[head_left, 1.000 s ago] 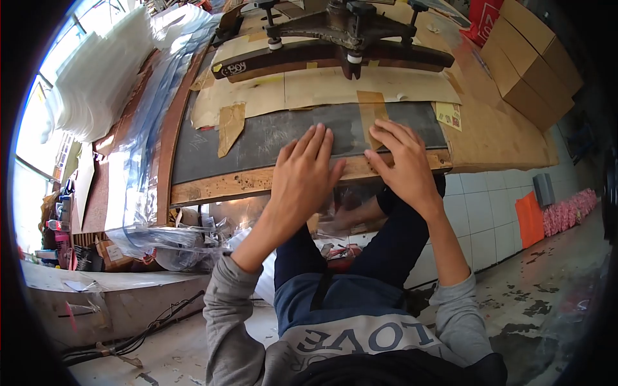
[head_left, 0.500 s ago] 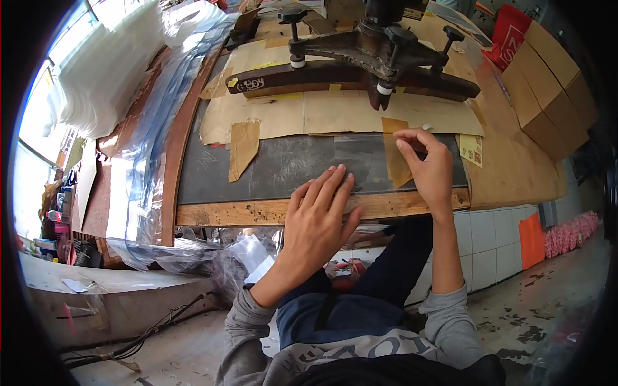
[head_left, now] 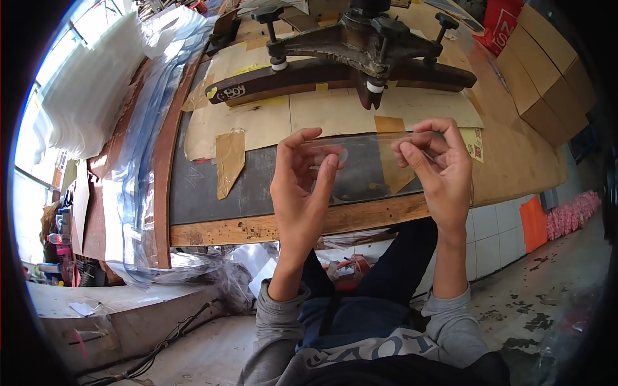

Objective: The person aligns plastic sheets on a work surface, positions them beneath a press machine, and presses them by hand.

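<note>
A thin, see-through piece of plastic [head_left: 365, 140] spans the gap between my hands, above the dark board. My left hand [head_left: 302, 177] has curled fingers and the thumb at the piece's left end. At its right end, my right hand [head_left: 441, 164] pinches with thumb and fingertips. The clear outline is faint, so its full shape cannot be made out. Below lies the dark board [head_left: 257, 177] with a wooden front edge [head_left: 257, 226]. One brown tape strip [head_left: 230, 164] sticks to the board on the left; another tape strip [head_left: 391, 164] lies behind the right fingertips.
A heavy metal press frame with a dark bar [head_left: 277, 85] stands over the beige card sheet [head_left: 264, 122]. Clear plastic film [head_left: 138, 148] hangs along the left side, beside stacked white sheets [head_left: 93, 96]. Cardboard boxes [head_left: 537, 71] and a red bag [head_left: 502, 22] are at the right.
My left hand has risen from lying flat on the board and turned, fingers now curled at the clear piece. My right hand has shifted slightly right and down. The camera view has shifted slightly.
</note>
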{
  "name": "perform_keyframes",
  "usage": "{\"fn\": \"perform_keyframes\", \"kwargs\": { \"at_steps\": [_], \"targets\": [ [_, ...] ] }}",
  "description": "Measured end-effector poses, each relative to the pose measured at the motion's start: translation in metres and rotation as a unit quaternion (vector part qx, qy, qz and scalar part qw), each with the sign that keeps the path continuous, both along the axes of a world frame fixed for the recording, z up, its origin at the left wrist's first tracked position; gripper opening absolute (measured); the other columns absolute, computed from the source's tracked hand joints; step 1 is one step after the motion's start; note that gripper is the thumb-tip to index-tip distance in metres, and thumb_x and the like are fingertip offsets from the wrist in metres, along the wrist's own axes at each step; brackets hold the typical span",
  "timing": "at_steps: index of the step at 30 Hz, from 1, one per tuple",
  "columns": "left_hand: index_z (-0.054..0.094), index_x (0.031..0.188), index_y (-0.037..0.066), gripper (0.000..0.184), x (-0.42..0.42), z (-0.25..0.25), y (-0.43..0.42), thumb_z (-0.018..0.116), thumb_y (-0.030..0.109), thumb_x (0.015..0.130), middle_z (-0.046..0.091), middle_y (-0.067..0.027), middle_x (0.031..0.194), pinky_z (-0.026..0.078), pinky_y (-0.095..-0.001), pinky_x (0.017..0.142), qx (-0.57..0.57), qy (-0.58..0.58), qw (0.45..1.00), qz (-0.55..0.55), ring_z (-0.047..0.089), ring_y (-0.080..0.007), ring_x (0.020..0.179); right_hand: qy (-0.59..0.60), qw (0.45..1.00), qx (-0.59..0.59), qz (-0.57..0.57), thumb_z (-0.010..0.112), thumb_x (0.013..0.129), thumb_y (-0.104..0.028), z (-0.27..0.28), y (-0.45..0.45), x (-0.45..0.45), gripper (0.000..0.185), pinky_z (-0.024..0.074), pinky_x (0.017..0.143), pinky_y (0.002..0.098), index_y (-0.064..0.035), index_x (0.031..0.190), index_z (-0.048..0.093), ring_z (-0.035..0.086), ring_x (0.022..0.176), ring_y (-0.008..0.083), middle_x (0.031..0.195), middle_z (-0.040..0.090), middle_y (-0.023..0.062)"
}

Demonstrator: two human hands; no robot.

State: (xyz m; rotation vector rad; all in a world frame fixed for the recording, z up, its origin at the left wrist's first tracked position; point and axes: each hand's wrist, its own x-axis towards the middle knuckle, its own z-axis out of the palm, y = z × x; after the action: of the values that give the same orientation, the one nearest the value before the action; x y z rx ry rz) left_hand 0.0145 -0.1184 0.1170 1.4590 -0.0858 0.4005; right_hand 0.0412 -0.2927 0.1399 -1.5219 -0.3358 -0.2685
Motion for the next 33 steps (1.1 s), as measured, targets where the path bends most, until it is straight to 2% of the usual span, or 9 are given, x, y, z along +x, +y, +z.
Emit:
{"fn": "perform_keyframes", "kwargs": {
  "at_steps": [7, 19, 25, 28, 31, 33],
  "targets": [
    [0.044, 0.124, 0.000, 0.034, -0.001, 0.005, 0.000, 0.058, 0.002, 0.092, 0.062, -0.0089, 0.101, 0.052, -0.0245, 0.083, -0.027, 0.009, 1.000, 0.009, 0.062, -0.0116, 0.093, -0.025, 1.000, -0.015, -0.001, 0.061, 0.087, 0.004, 0.003, 0.001, -0.007, 0.019, 0.0544, 0.063, 0.0223, -0.0014, 0.102, 0.052, 0.064, 0.091, 0.0119, 0.093, 0.062, 0.0088],
    [0.034, 0.130, 0.001, 0.046, 0.001, 0.009, 0.001, 0.059, 0.002, 0.091, 0.066, -0.0121, 0.101, 0.052, -0.0241, 0.079, -0.030, -0.004, 0.999, -0.013, 0.063, -0.0115, 0.086, -0.003, 0.998, 0.050, 0.027, 0.062, 0.087, 0.002, -0.004, -0.002, 0.003, 0.024, 0.0526, 0.062, 0.0226, -0.0003, 0.108, 0.051, 0.062, 0.081, 0.0098, 0.091, 0.067, 0.0108],
    [0.034, 0.130, 0.000, 0.043, 0.001, 0.006, 0.003, 0.054, -0.003, 0.092, 0.065, -0.0125, 0.100, 0.052, -0.0249, 0.079, -0.042, -0.042, 0.998, -0.026, 0.062, -0.0123, 0.090, -0.016, 1.000, 0.011, 0.021, 0.062, 0.088, 0.000, 0.000, -0.002, -0.001, 0.033, 0.0498, 0.071, 0.0256, 0.0003, 0.118, 0.048, 0.061, 0.081, 0.0121, 0.088, 0.067, 0.0085],
    [0.038, 0.127, 0.000, 0.035, 0.000, 0.005, 0.007, 0.049, -0.001, 0.094, 0.064, -0.0112, 0.097, 0.052, -0.0258, 0.079, -0.020, -0.043, 0.998, -0.046, 0.062, -0.0133, 0.092, -0.088, 0.994, 0.032, 0.062, 0.059, 0.089, 0.002, -0.010, -0.005, 0.003, 0.032, 0.0496, 0.075, 0.0265, 0.0013, 0.119, 0.048, 0.061, 0.082, 0.0133, 0.083, 0.065, 0.0062],
    [0.042, 0.124, 0.000, 0.027, 0.001, -0.001, 0.011, 0.045, 0.003, 0.098, 0.063, -0.0099, 0.095, 0.053, -0.0269, 0.078, -0.070, -0.062, 0.992, -0.083, 0.062, -0.0150, 0.093, -0.140, 0.989, -0.015, 0.051, 0.055, 0.089, 0.006, -0.014, -0.009, 0.006, 0.025, 0.0494, 0.078, 0.0271, 0.0016, 0.113, 0.050, 0.061, 0.083, 0.0148, 0.080, 0.063, 0.0064],
    [0.042, 0.124, 0.000, 0.025, -0.002, 0.005, 0.009, 0.042, 0.006, 0.099, 0.063, -0.0101, 0.095, 0.053, -0.0278, 0.077, -0.121, -0.031, 0.989, -0.082, 0.062, -0.0160, 0.094, -0.151, 0.987, -0.003, 0.048, 0.051, 0.089, 0.011, -0.016, -0.009, 0.004, 0.020, 0.0499, 0.080, 0.0270, 0.0018, 0.107, 0.053, 0.063, 0.083, 0.0142, 0.079, 0.064, 0.0078]
  ]
}}
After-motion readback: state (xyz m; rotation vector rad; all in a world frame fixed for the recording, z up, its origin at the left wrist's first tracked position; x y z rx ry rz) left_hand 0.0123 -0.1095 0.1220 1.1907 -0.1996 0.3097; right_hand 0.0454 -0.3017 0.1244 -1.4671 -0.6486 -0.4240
